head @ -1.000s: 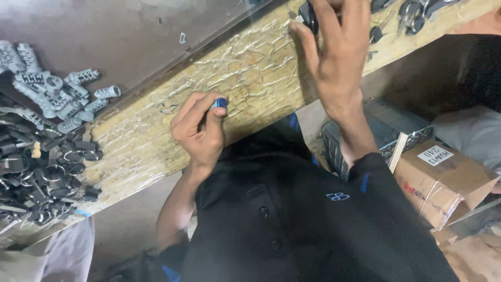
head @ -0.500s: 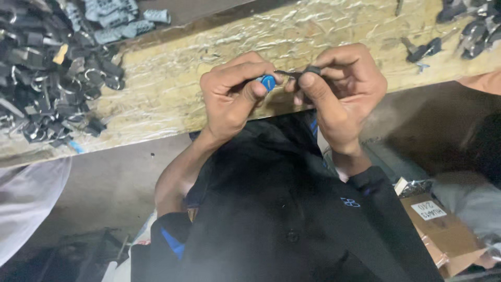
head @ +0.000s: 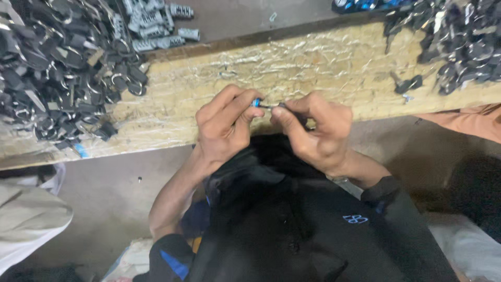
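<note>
A small blue-tipped part (head: 256,102) is pinched by the left hand (head: 222,128); a thin dark metal piece (head: 275,106) is grasped by the right hand (head: 313,133), both held tip to tip just above the near edge of the wooden bench (head: 323,62). Approx. free bench is left btw. the dark parts heap (head: 57,68) at left and another heap (head: 454,36) at right.

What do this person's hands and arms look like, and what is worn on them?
Both the left hand and the right hand are bare: no gloves, rings or watch visible. The forearms are uncovered; black sleeves sit pushed up near the elbows, the left one showing a blue stripe. The black top carries a small blue emblem.
</note>
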